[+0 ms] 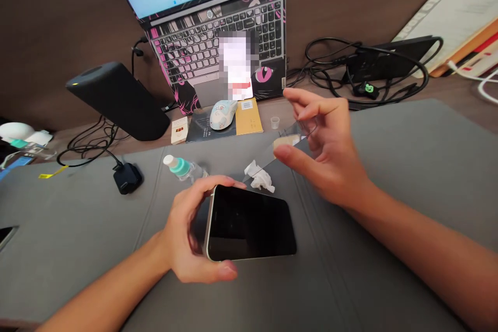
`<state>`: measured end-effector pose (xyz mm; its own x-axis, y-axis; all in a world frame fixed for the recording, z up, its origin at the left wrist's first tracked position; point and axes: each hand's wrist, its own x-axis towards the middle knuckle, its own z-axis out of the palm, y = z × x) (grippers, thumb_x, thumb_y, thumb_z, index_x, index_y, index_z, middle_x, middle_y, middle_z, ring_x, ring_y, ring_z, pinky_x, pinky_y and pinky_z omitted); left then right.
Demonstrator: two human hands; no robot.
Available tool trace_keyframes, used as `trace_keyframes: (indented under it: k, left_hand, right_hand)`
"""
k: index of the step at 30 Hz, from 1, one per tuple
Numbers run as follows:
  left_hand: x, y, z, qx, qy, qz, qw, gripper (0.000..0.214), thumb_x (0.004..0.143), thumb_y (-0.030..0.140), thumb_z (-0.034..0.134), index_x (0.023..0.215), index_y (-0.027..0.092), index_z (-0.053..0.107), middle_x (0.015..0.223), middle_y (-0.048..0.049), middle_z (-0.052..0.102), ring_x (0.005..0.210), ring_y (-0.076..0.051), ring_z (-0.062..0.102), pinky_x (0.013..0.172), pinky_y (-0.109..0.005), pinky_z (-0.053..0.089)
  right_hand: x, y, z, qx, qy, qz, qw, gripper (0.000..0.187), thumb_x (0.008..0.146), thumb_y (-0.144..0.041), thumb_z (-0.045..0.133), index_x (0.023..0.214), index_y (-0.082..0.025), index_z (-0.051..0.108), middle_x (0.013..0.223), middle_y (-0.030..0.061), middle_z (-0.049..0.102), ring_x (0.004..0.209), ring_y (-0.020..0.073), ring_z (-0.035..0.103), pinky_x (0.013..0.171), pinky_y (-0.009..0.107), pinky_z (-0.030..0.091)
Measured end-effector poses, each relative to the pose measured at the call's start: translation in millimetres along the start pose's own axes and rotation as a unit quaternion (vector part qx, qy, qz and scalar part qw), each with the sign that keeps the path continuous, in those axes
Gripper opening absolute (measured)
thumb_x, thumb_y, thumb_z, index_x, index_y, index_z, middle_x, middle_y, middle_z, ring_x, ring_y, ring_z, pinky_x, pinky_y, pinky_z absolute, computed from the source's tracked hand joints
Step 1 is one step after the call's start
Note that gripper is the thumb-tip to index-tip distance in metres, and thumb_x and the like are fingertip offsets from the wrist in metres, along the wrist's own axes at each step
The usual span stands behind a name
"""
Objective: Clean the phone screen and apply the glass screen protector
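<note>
A smartphone (252,225) with a black, dark screen and a light rim is gripped along its sides by my left hand (190,233), thumb at the near edge and fingers at the far edge. My right hand (330,150) is raised to the right, beyond the phone, thumb and fingers curved around a clear thin sheet (268,161) that looks like a screen protector. Part of that sheet is hard to make out. Behind the phone lies a crumpled white tissue (260,176). A small spray bottle (184,167) with a teal collar is just past my left fingers.
An open laptop (187,70) stands at the back, a patterned mouse (223,115) before it. A tiny clear cup (275,123) sits nearby. At left are a black upright device (120,98) and a black square adapter (127,178). Tangled cables (389,96) lie back right. A grey mat (408,166) covers the desk.
</note>
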<state>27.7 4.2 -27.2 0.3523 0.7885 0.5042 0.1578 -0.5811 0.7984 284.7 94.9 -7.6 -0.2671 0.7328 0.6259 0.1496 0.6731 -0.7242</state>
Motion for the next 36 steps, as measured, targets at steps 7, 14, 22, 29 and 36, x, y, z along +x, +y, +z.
trace_keyframes:
  k: [7,14,22,29,36]
  left_hand:
    - [-4,-13,6.5,-0.044,-0.009,0.009,0.999,0.086,0.074,0.063,0.09,0.145,0.027,0.059,0.125,-0.0115,0.078,0.098,-0.028,0.08,0.084,-0.038,0.065]
    - [-5,-18,3.0,0.006,-0.01,0.017,1.0,0.085,0.076,0.064,0.088,0.147,0.029,0.058,0.126,-0.0129,0.079,0.103,-0.031,0.081,0.085,-0.039,0.067]
    - [-35,-27,-11.8,0.108,-0.029,-0.075,0.991,0.083,0.075,0.061,0.087,0.148,0.032,0.059,0.129,-0.0097,0.079,0.108,-0.033,0.08,0.087,-0.043,0.067]
    - [-24,-22,-21.4,0.213,-0.117,-0.109,0.964,0.085,0.077,0.044,0.089,0.156,0.037,0.057,0.144,-0.0085,0.074,0.122,-0.036,0.076,0.099,-0.054,0.066]
    - [-8,-4,-19.8,0.233,-0.169,-0.108,0.952,0.076,0.067,0.061,0.095,0.128,0.025,0.067,0.13,-0.0121,0.072,0.123,-0.038,0.069,0.094,-0.052,0.066]
  right_hand:
    - [0,11,-52,-0.044,-0.128,0.066,0.989,0.059,0.091,-0.048,0.082,0.137,-0.029,0.049,0.165,0.0154,0.053,0.158,0.0316,0.047,0.132,0.055,0.038]
    - [-37,-1,-129,-0.272,-0.187,0.135,0.934,0.076,0.096,-0.059,0.072,0.162,-0.029,0.048,0.166,0.0132,0.057,0.15,0.0378,0.056,0.125,0.06,0.048]
    - [-46,8,-155,-0.357,-0.203,0.149,0.9,0.073,0.099,-0.061,0.066,0.157,-0.02,0.055,0.167,0.0227,0.052,0.156,0.0436,0.048,0.112,0.063,0.058]
    - [-29,-30,-83,-0.342,-0.302,0.022,0.89,0.046,0.11,-0.042,0.053,0.153,-0.025,0.059,0.147,0.0153,0.069,0.128,0.0302,0.072,0.101,0.052,0.065]
    - [-7,-5,-14,-0.366,-0.354,-0.029,0.86,0.024,0.105,-0.016,0.054,0.116,-0.016,0.076,0.112,0.0151,0.076,0.091,0.0251,0.077,0.077,0.038,0.062]
